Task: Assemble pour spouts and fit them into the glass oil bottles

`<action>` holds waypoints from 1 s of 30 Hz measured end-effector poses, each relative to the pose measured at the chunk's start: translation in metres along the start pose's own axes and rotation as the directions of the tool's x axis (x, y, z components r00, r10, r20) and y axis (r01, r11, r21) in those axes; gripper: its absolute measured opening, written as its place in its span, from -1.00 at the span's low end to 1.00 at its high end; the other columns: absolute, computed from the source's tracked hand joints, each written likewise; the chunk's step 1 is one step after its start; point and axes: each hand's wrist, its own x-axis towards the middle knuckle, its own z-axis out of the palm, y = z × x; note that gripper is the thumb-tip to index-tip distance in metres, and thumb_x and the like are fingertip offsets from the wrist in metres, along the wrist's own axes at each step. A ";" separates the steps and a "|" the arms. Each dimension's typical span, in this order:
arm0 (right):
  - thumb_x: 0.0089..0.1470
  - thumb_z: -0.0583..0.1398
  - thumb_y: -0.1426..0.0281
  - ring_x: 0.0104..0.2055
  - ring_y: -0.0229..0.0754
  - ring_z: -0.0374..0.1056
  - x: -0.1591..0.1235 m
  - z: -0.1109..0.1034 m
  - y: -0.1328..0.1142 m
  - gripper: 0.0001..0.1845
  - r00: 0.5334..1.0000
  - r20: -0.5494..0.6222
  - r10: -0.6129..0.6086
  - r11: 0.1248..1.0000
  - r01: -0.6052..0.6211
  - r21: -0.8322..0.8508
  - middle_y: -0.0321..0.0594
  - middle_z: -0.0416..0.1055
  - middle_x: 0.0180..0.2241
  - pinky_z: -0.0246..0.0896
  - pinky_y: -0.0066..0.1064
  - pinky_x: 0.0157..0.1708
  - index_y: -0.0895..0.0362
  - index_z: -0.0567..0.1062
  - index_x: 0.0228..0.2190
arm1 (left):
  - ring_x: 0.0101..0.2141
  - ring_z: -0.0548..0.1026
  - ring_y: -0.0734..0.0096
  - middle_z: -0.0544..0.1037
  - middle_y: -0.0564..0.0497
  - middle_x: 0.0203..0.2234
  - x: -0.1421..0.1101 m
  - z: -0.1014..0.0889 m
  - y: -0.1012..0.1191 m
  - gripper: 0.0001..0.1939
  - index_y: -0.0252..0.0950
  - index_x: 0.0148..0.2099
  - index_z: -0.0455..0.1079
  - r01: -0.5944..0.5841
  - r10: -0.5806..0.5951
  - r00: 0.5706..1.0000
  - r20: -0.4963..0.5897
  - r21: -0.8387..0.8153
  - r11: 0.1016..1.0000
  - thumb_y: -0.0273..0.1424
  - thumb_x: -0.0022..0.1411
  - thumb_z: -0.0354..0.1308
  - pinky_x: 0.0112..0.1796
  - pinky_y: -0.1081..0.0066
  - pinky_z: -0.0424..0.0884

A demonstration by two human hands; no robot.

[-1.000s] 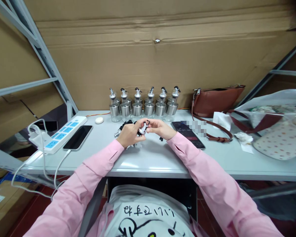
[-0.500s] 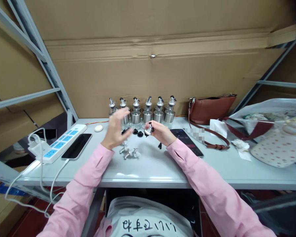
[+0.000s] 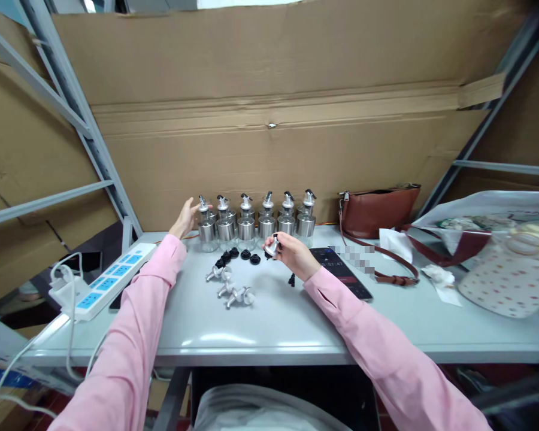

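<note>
Several steel-and-glass dispenser bottles (image 3: 256,219) with spout caps stand in a row at the back of the grey table (image 3: 296,317). My left hand (image 3: 186,217) is stretched out beside the leftmost bottle (image 3: 205,222), fingers apart and touching or nearly touching it. My right hand (image 3: 290,251) is closed on a metal spout cap (image 3: 273,245) held just above the table. Loose metal spouts (image 3: 229,287) and small black stoppers (image 3: 238,255) lie on the table between my hands.
A dark phone (image 3: 344,270) lies right of my right hand. A brown bag (image 3: 377,209), tissues (image 3: 440,276) and a dotted bag (image 3: 507,269) sit further right. A white power strip (image 3: 110,280) with cables is at the left. Cardboard sheets and shelf struts stand behind.
My left hand has let go of the spout cap and reached back left to the leftmost bottle. My right hand keeps the cap. The view has tilted upward.
</note>
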 end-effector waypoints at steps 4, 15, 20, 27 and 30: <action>-0.22 0.32 0.21 -0.30 -0.19 0.35 0.000 -0.001 -0.001 -0.70 1.000 -0.022 -0.008 1.000 0.008 0.003 -0.24 0.39 -0.40 0.24 -0.39 -0.33 0.14 0.40 -0.52 | -0.40 0.46 0.17 0.55 -0.16 -0.49 0.009 0.015 0.003 -0.34 -0.45 -0.26 0.43 0.161 -0.150 0.983 0.105 -0.106 0.981 0.02 0.19 -0.27 -0.39 0.31 0.35; -0.18 0.29 0.18 -0.33 -0.25 0.32 -0.003 0.001 -0.005 -0.71 0.995 -0.019 -0.095 0.993 0.094 -0.074 -0.26 0.39 -0.41 0.20 -0.37 -0.24 0.14 0.41 -0.51 | 0.05 0.29 0.35 0.37 -0.07 0.01 -0.014 -0.013 0.028 -0.72 -0.35 -0.19 0.47 -0.331 0.394 0.830 -0.394 0.221 0.917 -0.58 0.05 0.04 0.14 0.34 0.12; -0.17 0.28 0.18 -0.37 -0.29 0.30 -0.001 0.002 -0.003 -0.71 0.991 -0.061 -0.117 0.987 0.109 -0.117 -0.29 0.39 -0.46 0.19 -0.43 -0.30 0.14 0.41 -0.54 | 0.05 0.29 0.36 0.33 -0.01 -0.01 -0.074 -0.011 0.071 -0.72 -0.26 -0.12 0.46 -0.544 0.744 0.467 -0.477 0.509 0.667 -0.54 0.18 0.01 0.13 0.31 0.18; -0.16 0.25 0.19 -0.39 -0.29 0.32 -0.001 0.003 -0.003 -0.73 0.988 -0.083 -0.131 0.980 0.117 -0.159 -0.30 0.40 -0.48 0.19 -0.45 -0.34 0.15 0.41 -0.56 | -0.09 0.44 0.36 0.42 0.00 -0.13 -0.144 0.062 0.096 -0.66 -0.13 0.10 0.22 -0.809 0.825 0.550 -0.132 0.161 0.565 -0.36 0.28 0.00 -0.02 0.25 0.38; -0.16 0.24 0.19 -0.40 -0.30 0.31 -0.001 0.002 -0.003 -0.74 0.981 -0.113 -0.160 0.977 0.140 -0.162 -0.31 0.39 -0.49 0.20 -0.46 -0.36 0.15 0.42 -0.55 | -0.13 0.47 0.36 0.45 -0.01 -0.16 -0.157 0.096 0.077 -0.54 -0.10 0.17 0.07 -0.742 0.748 0.662 0.039 -0.104 0.662 -0.34 0.25 0.05 -0.08 0.27 0.43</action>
